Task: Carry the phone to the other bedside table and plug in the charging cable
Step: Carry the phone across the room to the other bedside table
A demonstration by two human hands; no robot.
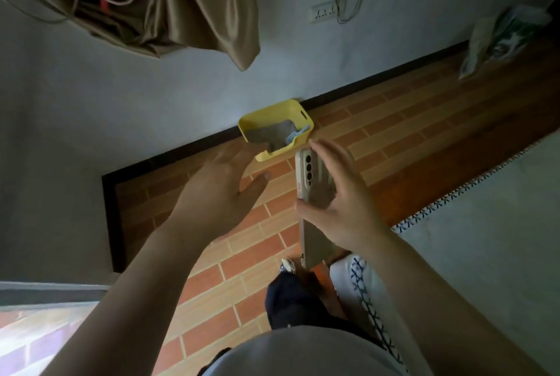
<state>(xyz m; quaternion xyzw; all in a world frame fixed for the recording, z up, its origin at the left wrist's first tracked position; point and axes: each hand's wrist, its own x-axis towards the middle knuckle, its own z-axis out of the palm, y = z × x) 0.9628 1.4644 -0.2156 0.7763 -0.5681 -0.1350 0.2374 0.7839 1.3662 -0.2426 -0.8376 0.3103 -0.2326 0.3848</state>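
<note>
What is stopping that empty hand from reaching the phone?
Nothing visible. The left hand hangs open beside the phone, which the right hand holds, with only bare floor showing in the gap between them.

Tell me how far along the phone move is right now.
Done: the phone is picked up, gripped in the right hand above the brick-pattern floor. In hand: the carry; the left hand is open and empty. Left: no bedside table or charging cable shows near the phone, so setting down and plugging in remain.
</note>
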